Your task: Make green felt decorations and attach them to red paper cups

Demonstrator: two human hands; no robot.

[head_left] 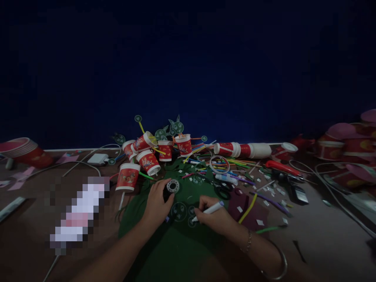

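My right hand grips a white marker with a purple end. The marker's tip rests on the green sheet, at small circles drawn in white. Left of the tip, a larger drawn circle holds face-like marks. My left hand lies on the sheet, its thumb and fingers around a dark round object with a pale ringed face. What exactly this object is I cannot make out. Black-handled scissors lie beyond my right hand.
Red paper cups, some bearing green cut-outs, stand and lie behind the sheet. A row of cups, coloured sticks, a red-handled tool, white scraps and cables are on the right. A pixelated bright rectangle and a white charger lie left.
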